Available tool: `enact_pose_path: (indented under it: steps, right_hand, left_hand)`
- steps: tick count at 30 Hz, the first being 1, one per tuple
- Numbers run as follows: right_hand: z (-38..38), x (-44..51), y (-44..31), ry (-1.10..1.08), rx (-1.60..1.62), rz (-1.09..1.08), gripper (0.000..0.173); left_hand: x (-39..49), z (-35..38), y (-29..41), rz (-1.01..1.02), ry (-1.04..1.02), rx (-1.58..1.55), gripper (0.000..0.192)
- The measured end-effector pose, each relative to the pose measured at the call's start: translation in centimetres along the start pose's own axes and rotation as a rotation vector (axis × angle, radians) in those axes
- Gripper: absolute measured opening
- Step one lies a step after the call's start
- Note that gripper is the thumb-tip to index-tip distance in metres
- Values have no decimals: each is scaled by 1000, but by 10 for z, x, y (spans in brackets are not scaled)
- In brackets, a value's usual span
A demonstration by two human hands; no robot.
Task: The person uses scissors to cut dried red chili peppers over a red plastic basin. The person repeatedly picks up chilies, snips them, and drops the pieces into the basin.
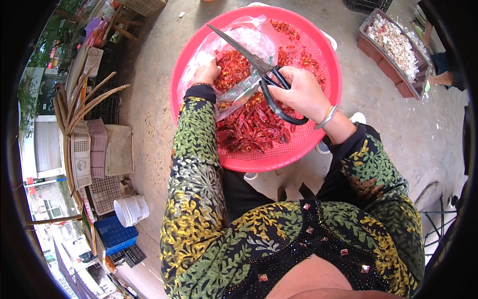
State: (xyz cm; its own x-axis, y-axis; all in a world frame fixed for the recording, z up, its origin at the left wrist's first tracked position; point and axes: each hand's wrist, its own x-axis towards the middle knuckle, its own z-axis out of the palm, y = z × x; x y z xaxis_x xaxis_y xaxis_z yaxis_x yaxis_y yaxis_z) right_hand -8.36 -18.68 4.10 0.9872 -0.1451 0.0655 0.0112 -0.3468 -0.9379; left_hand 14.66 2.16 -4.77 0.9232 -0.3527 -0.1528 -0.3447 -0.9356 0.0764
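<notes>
A round pink plastic sieve basket [321,33] lies before me, holding a clear plastic bag [257,33] spread over its left and upper part. Cut red chili pieces [233,69] lie in and beside the bag, and whole dried red chilies [254,129] are heaped nearer to me. In my right hand [308,89] is a pair of black-handled scissors [261,65], its blades pointing to the upper left over the bag. My left hand [206,71] is at the bag's left side, against the cut pieces; its fingers are partly hidden, and whether they grip anything does not show.
A brown plastic crate [384,63] of whitish peelings stands at the upper right, with another person's hand [440,79] beside it. Stacked crates [98,149], a white bucket [129,210] and a blue crate [116,233] line the left side of the concrete floor.
</notes>
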Motion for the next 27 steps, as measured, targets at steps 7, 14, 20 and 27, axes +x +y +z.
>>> enact_pose_path:
  steps: [7,14,20,27]
  right_hand:
    - [1,-1,-1,5,12,-16,33]
    - [3,4,7,17,41,4,36]
    - [1,3,4,-12,29,19,37]
    - [0,4,6,-40,7,78,28]
  left_hand:
    - [-5,-5,-8,54,-42,37,41]
    - [-9,10,-33,126,155,-238,34]
    - [1,20,-57,107,225,-358,38]
    - [-19,-6,-38,-28,140,-904,31]
